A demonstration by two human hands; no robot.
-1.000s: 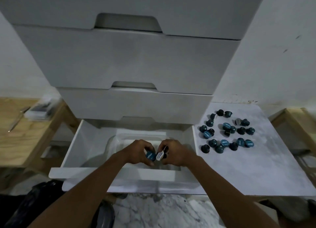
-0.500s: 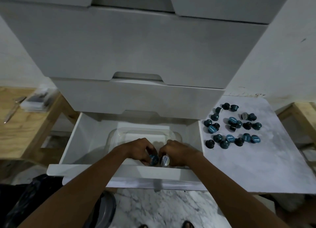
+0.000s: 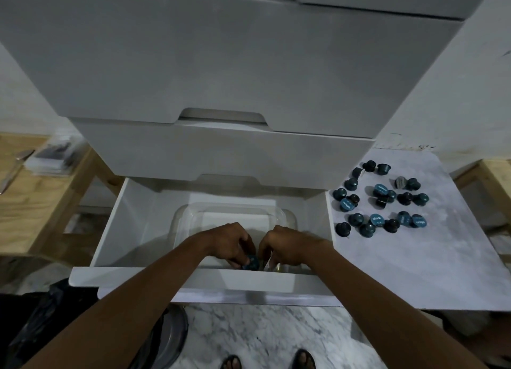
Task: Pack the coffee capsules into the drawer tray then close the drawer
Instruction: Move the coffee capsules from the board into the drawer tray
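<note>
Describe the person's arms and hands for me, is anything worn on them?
Both are bare. The left forearm and right forearm show no sleeves up to the picture's edge, and no watch, bracelet or glove is on the left hand or right hand. No ring shows, though the fingers are partly hidden.

Domestic room, apparently a home. White drawer unit (image 3: 221, 78) stands against a plain wall; bare wooden table (image 3: 33, 202) left of it; marble-pattern floor tiles (image 3: 249, 330) and sandalled feet (image 3: 304, 360) below it.
</note>
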